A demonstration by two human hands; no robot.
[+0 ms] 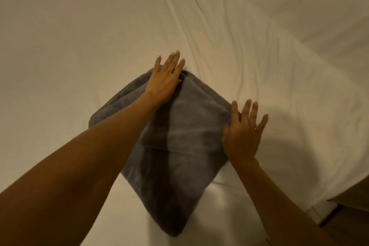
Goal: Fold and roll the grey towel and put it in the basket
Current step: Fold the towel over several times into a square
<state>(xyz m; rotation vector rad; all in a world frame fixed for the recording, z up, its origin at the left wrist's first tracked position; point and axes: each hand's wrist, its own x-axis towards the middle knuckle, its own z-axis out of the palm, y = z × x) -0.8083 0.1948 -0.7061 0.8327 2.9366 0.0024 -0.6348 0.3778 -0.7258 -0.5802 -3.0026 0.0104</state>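
The grey towel [179,142] lies folded on the white bed, turned like a diamond with one corner pointing toward me. My left hand [165,78] rests flat on its far corner, fingers spread and reaching past the edge onto the sheet. My right hand [242,132] presses flat on the towel's right corner, fingers apart, half on the sheet. Neither hand grips the cloth. No basket is in view.
The white bed sheet [79,36] stretches wrinkled all around the towel. A folded white duvet or pillow [309,6] lies at the far right. The bed's edge [323,203] and dark floor show at the lower right.
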